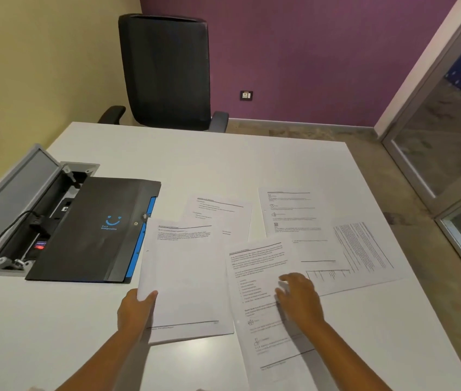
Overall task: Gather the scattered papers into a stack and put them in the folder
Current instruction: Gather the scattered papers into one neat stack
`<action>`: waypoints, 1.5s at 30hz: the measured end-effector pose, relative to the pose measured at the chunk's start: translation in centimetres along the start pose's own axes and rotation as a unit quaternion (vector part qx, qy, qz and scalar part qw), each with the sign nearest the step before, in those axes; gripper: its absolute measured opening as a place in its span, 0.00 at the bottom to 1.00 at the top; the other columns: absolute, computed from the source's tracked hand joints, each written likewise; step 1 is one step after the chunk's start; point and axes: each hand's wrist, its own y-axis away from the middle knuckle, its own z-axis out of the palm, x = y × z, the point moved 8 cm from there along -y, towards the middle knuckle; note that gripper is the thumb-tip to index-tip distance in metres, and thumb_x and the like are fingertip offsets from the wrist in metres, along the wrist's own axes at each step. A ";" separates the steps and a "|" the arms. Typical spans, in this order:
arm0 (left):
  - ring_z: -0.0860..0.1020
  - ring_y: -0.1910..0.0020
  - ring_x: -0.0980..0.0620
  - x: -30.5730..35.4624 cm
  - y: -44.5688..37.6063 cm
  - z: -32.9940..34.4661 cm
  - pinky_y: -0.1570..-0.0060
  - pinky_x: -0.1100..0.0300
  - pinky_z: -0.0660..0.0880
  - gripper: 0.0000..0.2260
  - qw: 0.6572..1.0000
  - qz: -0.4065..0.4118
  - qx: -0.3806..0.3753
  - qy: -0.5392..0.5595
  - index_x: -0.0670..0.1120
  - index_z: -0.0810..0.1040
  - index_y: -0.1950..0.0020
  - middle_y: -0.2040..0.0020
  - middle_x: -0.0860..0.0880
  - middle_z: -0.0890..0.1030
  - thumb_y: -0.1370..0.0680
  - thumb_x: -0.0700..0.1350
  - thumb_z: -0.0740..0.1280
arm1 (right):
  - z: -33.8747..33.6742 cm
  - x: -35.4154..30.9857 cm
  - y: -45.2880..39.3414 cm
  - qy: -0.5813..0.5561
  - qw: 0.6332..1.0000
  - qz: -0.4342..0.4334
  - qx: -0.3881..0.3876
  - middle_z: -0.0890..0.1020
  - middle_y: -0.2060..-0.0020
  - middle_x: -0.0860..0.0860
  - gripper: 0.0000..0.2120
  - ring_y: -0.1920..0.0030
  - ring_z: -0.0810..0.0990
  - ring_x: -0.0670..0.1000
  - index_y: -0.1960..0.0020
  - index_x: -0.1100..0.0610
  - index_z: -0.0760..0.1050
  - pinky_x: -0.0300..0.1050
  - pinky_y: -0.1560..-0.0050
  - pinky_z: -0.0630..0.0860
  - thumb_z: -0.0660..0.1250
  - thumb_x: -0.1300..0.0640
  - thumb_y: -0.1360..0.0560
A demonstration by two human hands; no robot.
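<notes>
Several printed white papers lie scattered on the white table (223,159). My left hand (136,309) grips the left edge of a small stack of sheets (184,277), lifted slightly at that side. My right hand (298,297) rests flat, fingers spread, on another sheet (263,320) at the front right. Further back lie a partly covered sheet (218,213), a sheet with icons (294,215) and a rotated, densely printed sheet (365,249). The black folder (93,230) with a blue smile logo lies closed at the left, a blue inner edge showing.
An open grey cable box (17,210) with a plug and cable is set in the table at the far left, under the folder's left side. A black office chair (167,71) stands behind the table. A glass door is at the right.
</notes>
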 end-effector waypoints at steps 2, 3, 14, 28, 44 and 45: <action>0.75 0.44 0.36 0.2 -0.2 -0.1 0.43 0.43 0.71 0.20 1.000 0.002 0.001 0.009 0.37 0.69 0.37 0.41 0.36 0.76 0.24 0.46 0.66 | -2.0 2.9 -0.4 0.009 0.997 0.059 0.044 0.76 0.39 0.52 0.15 0.38 0.71 0.53 0.38 0.55 0.73 0.48 0.40 0.71 0.64 0.53 0.24; 0.74 0.42 0.35 0.3 -0.2 -0.1 0.42 0.43 0.71 0.20 1.000 0.004 0.001 0.013 0.38 0.67 0.35 0.39 0.37 0.75 0.24 0.45 0.66 | -2.7 4.2 -0.6 0.030 0.994 0.088 0.051 0.75 0.39 0.53 0.16 0.38 0.71 0.55 0.38 0.55 0.73 0.48 0.41 0.71 0.63 0.52 0.24; 0.71 0.37 0.34 1.6 -0.4 0.8 0.38 0.41 0.68 0.20 0.996 0.052 -0.002 -0.066 0.37 0.63 0.31 0.35 0.35 0.72 0.22 0.38 0.59 | -3.1 9.0 0.2 0.141 0.979 0.149 0.008 0.76 0.43 0.53 0.17 0.41 0.71 0.53 0.41 0.53 0.75 0.46 0.45 0.74 0.59 0.44 0.23; 0.66 0.33 0.36 4.4 0.5 0.6 0.37 0.43 0.68 0.24 0.986 0.070 0.037 -0.149 0.37 0.60 0.28 0.31 0.36 0.67 0.22 0.42 0.61 | -5.3 7.0 -0.2 -0.089 0.986 0.101 0.101 0.77 0.58 0.52 0.08 0.58 0.76 0.53 0.51 0.58 0.74 0.43 0.59 0.69 0.62 0.54 0.22; 0.77 0.43 0.36 10.2 7.6 7.5 0.48 0.43 0.77 0.25 0.909 -0.035 -0.325 0.260 0.39 0.67 0.32 0.37 0.36 0.75 0.20 0.56 0.52 | -4.9 1.0 -0.7 -0.391 0.905 0.128 0.107 0.78 0.56 0.51 0.06 0.60 0.76 0.47 0.45 0.55 0.73 0.40 0.58 0.71 0.60 0.60 0.22; 0.77 0.43 0.37 9.9 7.5 7.5 0.48 0.44 0.77 0.26 0.905 -0.042 -0.329 0.266 0.39 0.67 0.32 0.38 0.36 0.76 0.20 0.57 0.50 | -3.8 0.6 -0.4 -0.391 0.907 0.128 0.086 0.78 0.58 0.49 0.06 0.61 0.76 0.44 0.46 0.54 0.72 0.38 0.62 0.70 0.61 0.60 0.22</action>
